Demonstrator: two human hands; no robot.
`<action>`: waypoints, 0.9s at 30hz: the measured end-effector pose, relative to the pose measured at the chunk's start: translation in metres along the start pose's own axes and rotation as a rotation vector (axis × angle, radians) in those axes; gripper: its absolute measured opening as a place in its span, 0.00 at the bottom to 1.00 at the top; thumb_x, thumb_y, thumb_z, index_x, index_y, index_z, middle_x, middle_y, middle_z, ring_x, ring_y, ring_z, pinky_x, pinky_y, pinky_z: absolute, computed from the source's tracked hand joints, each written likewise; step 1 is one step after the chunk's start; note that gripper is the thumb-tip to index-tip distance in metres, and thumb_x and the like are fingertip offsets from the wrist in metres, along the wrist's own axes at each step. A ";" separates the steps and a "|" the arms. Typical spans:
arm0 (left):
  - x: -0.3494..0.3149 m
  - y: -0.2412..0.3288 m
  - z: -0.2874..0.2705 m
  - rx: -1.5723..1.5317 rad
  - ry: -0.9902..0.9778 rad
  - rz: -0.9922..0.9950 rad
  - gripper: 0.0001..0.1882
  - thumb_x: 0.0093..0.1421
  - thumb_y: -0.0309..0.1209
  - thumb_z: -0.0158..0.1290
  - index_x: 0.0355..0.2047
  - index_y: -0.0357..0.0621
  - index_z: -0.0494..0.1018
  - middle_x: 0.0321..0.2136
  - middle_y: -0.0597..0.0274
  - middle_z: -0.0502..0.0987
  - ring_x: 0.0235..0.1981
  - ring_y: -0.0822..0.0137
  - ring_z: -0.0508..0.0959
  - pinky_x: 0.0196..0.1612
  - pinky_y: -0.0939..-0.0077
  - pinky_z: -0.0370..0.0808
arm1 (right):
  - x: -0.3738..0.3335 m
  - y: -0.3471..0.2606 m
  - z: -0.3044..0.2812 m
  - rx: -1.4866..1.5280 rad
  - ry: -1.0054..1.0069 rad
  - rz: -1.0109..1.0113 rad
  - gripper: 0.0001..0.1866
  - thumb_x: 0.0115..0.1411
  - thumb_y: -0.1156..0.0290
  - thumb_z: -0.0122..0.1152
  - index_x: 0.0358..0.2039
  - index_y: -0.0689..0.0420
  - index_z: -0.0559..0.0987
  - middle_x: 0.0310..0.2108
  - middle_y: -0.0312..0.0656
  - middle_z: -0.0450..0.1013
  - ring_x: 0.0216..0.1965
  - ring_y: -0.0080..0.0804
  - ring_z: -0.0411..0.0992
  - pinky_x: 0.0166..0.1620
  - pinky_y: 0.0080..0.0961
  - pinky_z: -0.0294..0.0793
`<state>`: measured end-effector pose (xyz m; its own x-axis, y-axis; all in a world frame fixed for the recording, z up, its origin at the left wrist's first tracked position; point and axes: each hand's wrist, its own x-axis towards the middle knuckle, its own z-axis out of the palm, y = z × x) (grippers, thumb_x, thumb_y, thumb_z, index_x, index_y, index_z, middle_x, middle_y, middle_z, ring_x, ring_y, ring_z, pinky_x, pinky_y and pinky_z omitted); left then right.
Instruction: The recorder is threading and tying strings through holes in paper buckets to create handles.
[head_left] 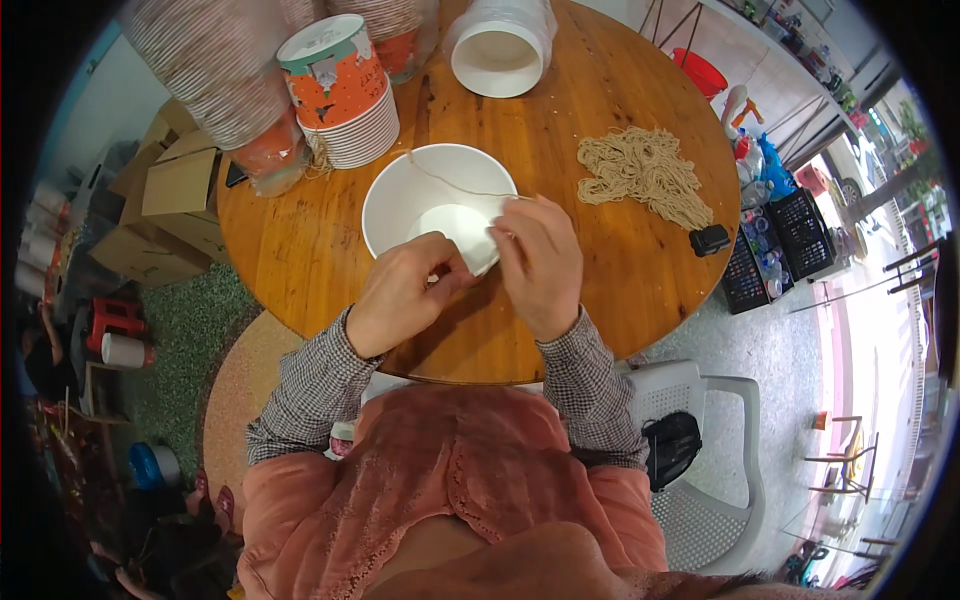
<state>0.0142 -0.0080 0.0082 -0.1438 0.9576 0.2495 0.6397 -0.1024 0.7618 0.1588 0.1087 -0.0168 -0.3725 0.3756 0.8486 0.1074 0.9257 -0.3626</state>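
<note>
A white paper bucket lies tilted on the table in front of me, its wide mouth facing me. My left hand is closed, thumb and fingers pinched at the bucket's near rim; whether string is also between them is hidden. At the rim's right side, my right hand has its fingers curled around a thin tan string. That string crosses the bucket's mouth from the far rim to my right fingers. To the right lies a loose heap of tan strings.
Stacked orange and white paper buckets stand at the far left beside tall wrapped stacks. A plastic-wrapped white bucket stack lies at the back. A small black object sits near the round wooden table's right edge. A white chair is at my right.
</note>
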 end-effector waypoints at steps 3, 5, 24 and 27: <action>0.004 -0.011 -0.001 -0.032 0.124 0.022 0.05 0.53 0.19 0.54 0.31 0.36 0.71 0.29 0.53 0.72 0.29 0.54 0.76 0.32 0.68 0.74 | 0.009 -0.005 0.012 0.368 -0.339 0.298 0.12 0.54 0.78 0.59 0.41 0.60 0.75 0.34 0.44 0.75 0.39 0.39 0.74 0.46 0.33 0.73; 0.006 -0.011 -0.001 -0.018 0.193 0.067 0.07 0.52 0.18 0.54 0.33 0.37 0.71 0.30 0.54 0.71 0.30 0.54 0.76 0.32 0.69 0.74 | 0.008 -0.003 0.020 0.522 -0.393 0.459 0.13 0.55 0.78 0.59 0.42 0.61 0.75 0.33 0.44 0.75 0.38 0.34 0.75 0.43 0.29 0.74; -0.001 -0.044 -0.006 -0.208 0.216 0.026 0.21 0.59 0.19 0.50 0.52 0.42 0.64 0.32 0.59 0.78 0.39 0.61 0.76 0.40 0.75 0.74 | 0.003 -0.016 0.054 0.604 -0.221 0.600 0.04 0.57 0.77 0.61 0.33 0.63 0.78 0.32 0.38 0.75 0.33 0.19 0.73 0.33 0.16 0.75; 0.000 -0.044 -0.006 -0.414 0.209 -0.014 0.20 0.58 0.20 0.51 0.51 0.41 0.64 0.30 0.60 0.78 0.37 0.65 0.76 0.36 0.76 0.75 | 0.008 -0.024 0.053 0.787 -0.181 0.731 0.04 0.58 0.76 0.60 0.32 0.64 0.77 0.32 0.37 0.75 0.31 0.18 0.73 0.30 0.14 0.74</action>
<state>-0.0181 -0.0054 -0.0220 -0.3269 0.8891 0.3205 0.2875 -0.2295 0.9299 0.1047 0.0875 -0.0213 -0.5956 0.7525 0.2813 -0.2381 0.1691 -0.9564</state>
